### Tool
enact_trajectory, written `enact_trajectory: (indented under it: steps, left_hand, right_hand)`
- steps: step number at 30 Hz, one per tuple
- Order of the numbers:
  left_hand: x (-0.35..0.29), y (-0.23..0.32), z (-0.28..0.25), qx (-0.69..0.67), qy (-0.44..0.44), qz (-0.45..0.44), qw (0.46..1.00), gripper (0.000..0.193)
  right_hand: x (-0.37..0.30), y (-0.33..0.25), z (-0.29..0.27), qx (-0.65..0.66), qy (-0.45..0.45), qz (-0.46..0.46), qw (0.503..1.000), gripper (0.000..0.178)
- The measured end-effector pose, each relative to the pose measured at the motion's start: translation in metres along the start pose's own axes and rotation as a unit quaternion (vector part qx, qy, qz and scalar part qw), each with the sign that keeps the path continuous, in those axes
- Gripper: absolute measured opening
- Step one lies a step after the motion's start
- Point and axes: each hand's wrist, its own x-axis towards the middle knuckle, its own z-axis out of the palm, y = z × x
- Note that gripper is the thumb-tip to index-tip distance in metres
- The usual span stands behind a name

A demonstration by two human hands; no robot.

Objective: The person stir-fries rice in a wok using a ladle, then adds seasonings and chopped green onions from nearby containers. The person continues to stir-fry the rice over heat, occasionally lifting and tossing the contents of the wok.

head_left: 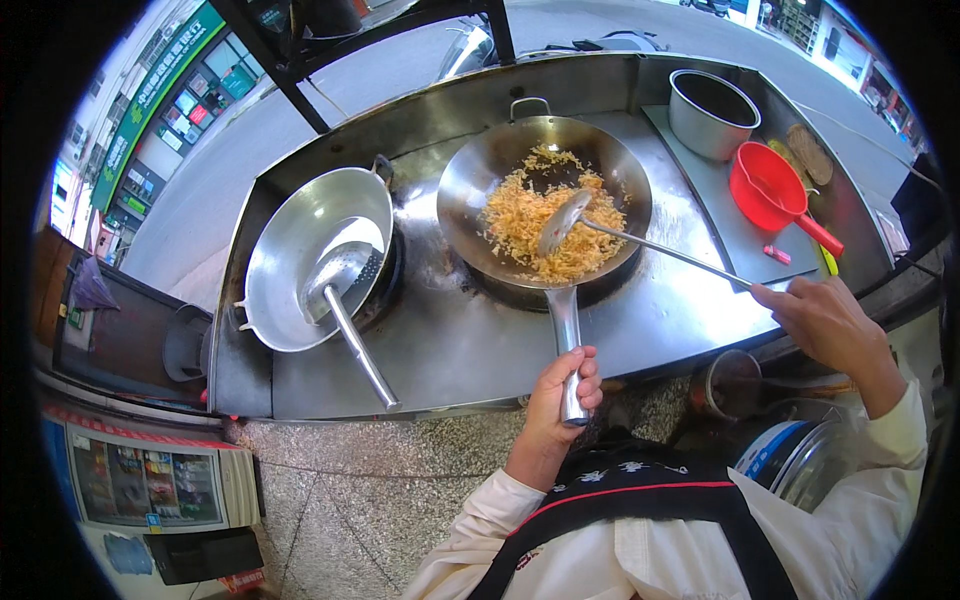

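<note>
My left hand (562, 396) is wrapped round the metal handle of a wok (465, 190), which sits over a burner in the middle of the steel counter. Fried rice (510, 212), golden-orange in colour, lies heaped in its bowl. From the right, my right hand (825, 318) grips the end of a long-handled wok ladle (665, 246). The ladle's head rests in the rice, its rounded back partly covering some grains. My fingers hide the ladle's far end.
Left of the wok, a wide silver pan (275, 235) holds a perforated skimmer (345, 325) whose handle juts over the front. At right stand a metal pot (690, 125), a red plastic dipper (765, 190) and a small pink-red object (777, 255). A raised steel rim (440, 95) borders the counter's far side.
</note>
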Motion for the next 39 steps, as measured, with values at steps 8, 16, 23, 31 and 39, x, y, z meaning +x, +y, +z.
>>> enact_trajectory:
  steps: [8,16,23,31,39]
  left_hand:
    - [-0.001,0.0,0.003,-0.025,0.015,-0.005,1.0,0.022]
    - [0.0,0.0,0.001,-0.022,0.014,-0.004,1.0,0.022]
    - [0.0,0.0,0.003,-0.008,0.018,0.003,1.0,0.021]
    - [0.004,-0.001,0.0,0.016,0.006,0.007,1.0,0.019]
    - [0.005,-0.001,0.001,0.024,-0.006,0.006,1.0,0.015]
  right_hand:
    - [0.092,-0.013,0.061,0.129,0.055,-0.018,0.99,0.035]
    - [0.137,-0.013,0.056,0.089,0.149,-0.02,0.985,0.035]
    - [0.156,0.006,0.091,-0.065,0.118,0.007,0.991,0.041]
    - [0.014,-0.034,0.04,-0.122,0.011,0.068,0.99,0.046]
    - [-0.044,-0.053,-0.05,0.251,-0.015,0.06,0.966,0.034]
